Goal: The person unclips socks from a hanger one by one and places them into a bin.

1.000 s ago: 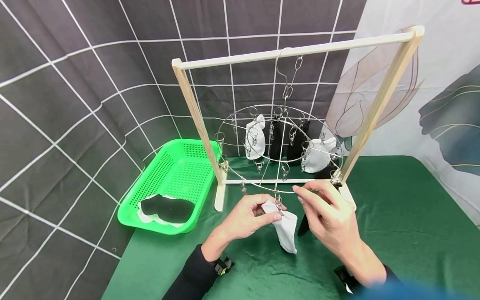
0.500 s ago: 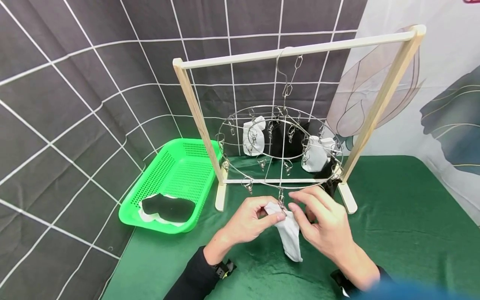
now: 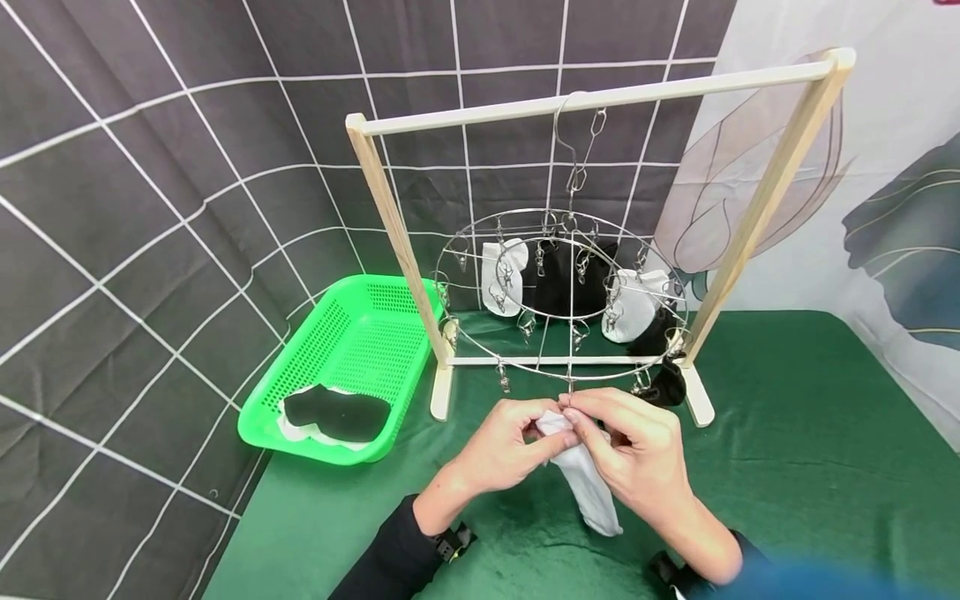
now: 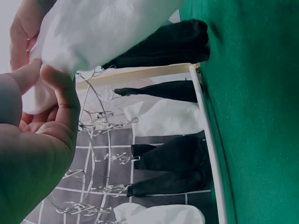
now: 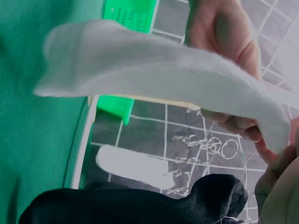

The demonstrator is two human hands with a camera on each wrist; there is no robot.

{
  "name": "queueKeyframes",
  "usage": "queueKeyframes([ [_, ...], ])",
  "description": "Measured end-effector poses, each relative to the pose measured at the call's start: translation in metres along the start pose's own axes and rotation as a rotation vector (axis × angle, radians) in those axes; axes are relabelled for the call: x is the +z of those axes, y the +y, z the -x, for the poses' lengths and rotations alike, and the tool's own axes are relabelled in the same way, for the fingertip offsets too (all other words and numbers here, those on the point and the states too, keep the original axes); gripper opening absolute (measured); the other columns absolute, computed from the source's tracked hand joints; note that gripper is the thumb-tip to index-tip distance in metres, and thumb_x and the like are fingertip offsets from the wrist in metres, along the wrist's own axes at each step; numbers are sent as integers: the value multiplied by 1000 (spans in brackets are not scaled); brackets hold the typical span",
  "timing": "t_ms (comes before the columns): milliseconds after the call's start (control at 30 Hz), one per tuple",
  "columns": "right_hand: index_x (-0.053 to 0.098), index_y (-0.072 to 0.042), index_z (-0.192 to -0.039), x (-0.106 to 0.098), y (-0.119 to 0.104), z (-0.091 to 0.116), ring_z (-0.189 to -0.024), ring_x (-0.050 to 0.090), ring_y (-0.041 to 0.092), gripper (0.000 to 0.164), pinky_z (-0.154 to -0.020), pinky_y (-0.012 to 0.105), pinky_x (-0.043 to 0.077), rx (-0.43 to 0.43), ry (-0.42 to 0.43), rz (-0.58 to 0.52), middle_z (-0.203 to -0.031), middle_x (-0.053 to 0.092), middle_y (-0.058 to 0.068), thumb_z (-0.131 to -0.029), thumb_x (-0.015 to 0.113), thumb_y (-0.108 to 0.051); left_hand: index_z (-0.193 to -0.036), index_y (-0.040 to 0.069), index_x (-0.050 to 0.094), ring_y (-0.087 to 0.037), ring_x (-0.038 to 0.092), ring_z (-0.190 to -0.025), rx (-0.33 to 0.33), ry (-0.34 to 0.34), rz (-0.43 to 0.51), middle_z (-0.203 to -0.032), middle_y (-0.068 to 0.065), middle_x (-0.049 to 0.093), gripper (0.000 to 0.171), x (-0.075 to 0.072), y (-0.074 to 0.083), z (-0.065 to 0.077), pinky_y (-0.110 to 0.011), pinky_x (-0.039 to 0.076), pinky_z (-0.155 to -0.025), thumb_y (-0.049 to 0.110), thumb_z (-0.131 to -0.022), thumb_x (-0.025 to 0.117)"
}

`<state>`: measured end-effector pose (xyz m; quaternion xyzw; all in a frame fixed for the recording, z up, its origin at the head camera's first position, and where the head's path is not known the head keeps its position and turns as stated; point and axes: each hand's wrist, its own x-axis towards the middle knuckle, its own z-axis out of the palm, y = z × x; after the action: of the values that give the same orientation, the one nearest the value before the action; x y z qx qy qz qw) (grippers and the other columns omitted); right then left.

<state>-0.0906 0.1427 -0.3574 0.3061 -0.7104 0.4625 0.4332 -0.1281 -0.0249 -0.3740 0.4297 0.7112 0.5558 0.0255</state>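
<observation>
A white sock (image 3: 588, 487) hangs from the front of the round metal hanger, its cuff up and its toe slanting down to the right. My left hand (image 3: 498, 446) pinches the cuff from the left, thumb in front. From the right, my right hand (image 3: 637, 450) pinches at the top of the cuff where the hanger's clip is; its fingers hide the clip. The right wrist view shows the white sock (image 5: 140, 65) stretched out between the hands. In the left wrist view its fabric (image 4: 103, 32) stands above my left hand (image 4: 46, 126).
The round hanger (image 3: 517, 364) hangs from a wooden rack (image 3: 600, 100), with white and black socks (image 3: 630, 308) clipped at its back and right. Several bare clips (image 3: 503, 379) dangle from it. Left of the rack, a green basket (image 3: 375, 325) holds black and white socks (image 3: 337, 414).
My right hand has moved left and down to the clip at the cuff, closing its fingers there. The hanger has turned slightly, and the white sock's toe has swung right.
</observation>
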Motion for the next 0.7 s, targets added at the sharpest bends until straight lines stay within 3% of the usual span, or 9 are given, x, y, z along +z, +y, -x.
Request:
queueKeyframes([
  [200, 76, 2, -83, 0, 0, 3, -49, 43, 6, 26, -39, 12, 26, 30, 51, -31, -75, 72, 17, -62, 74, 19, -92, 6, 69, 0, 46, -39, -41, -63, -75, -52, -7, 58, 6, 1, 2, 2, -11, 35, -37, 9, -86, 69],
  [400, 76, 1, -82, -1, 2, 4, -47, 39, 4, 22, -39, 11, 24, -3, 69, -58, -74, 71, 14, -66, 74, 16, -90, 7, 72, -2, 48, -52, -8, -87, -225, -66, -1, 65, 6, -9, 8, 6, -10, 36, -48, 9, -84, 71],
  [567, 76, -1, -82, -3, 7, 6, -45, 34, 3, 21, -40, 10, 22, -13, 83, -33, -72, 70, 11, -68, 75, 14, -91, 3, 72, -4, 53, -59, -66, -34, -196, -76, -7, 69, 8, -44, 10, 14, -16, 46, -48, 3, -82, 71],
  [633, 76, -1, -83, -3, 8, 7, -45, 34, 3, 21, -40, 10, 22, -17, 79, -23, -73, 71, 11, -68, 75, 13, -94, 1, 71, -5, 52, -54, -144, 23, -177, -75, -11, 68, 10, -65, 6, 23, -18, 45, -42, 1, -83, 69],
  [700, 76, -2, -84, -3, 9, 8, -45, 34, 3, 22, -41, 10, 23, -21, 71, -21, -74, 71, 11, -67, 76, 12, -96, 1, 70, -6, 50, -48, -237, 121, -156, -74, -11, 67, 12, -88, -4, 36, -18, 43, -37, 3, -85, 68],
])
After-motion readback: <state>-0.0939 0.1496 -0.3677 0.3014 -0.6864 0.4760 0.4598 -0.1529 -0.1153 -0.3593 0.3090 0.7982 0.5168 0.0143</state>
